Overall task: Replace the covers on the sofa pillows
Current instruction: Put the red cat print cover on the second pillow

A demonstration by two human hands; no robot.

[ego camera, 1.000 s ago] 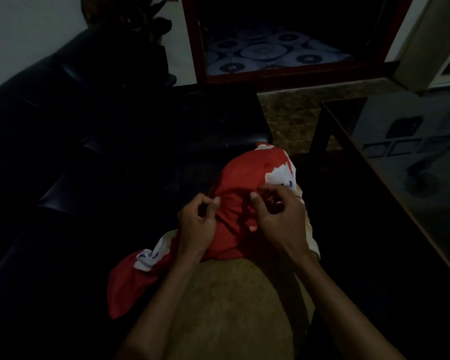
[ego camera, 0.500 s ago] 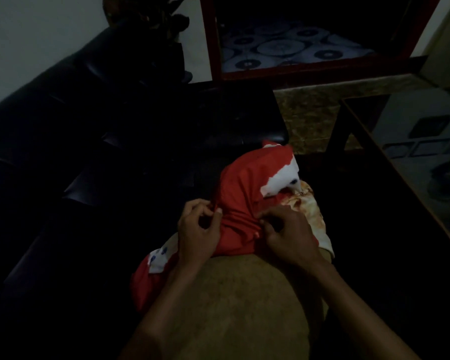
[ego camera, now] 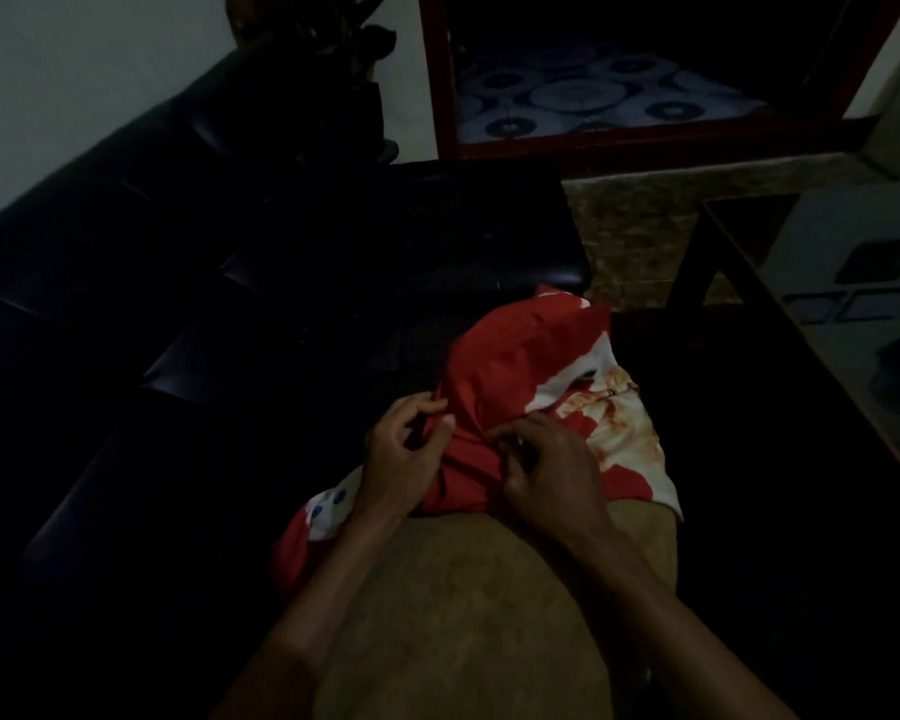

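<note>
Hands (ego camera: 404, 459) (ego camera: 546, 472) still pinch red cover (ego camera: 510, 387) — more pillow (ego camera: 463, 615) bared.

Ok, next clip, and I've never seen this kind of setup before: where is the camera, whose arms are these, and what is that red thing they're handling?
There is no machine here. The camera sits on a person's head and looks forward and down, so the two bare arms reaching in from the bottom are the wearer's own. There is only this one view, and the room is dim.

The left hand and the right hand both pinch bunched fabric of a red and white pillow cover. The cover sits over the far end of a tan pillow, whose near part is bare and lies toward the person.

Around them: a dark sofa on the left, and a glass-topped table on the right. Whether the cover is going on or coming off cannot be told from this one picture.
</note>
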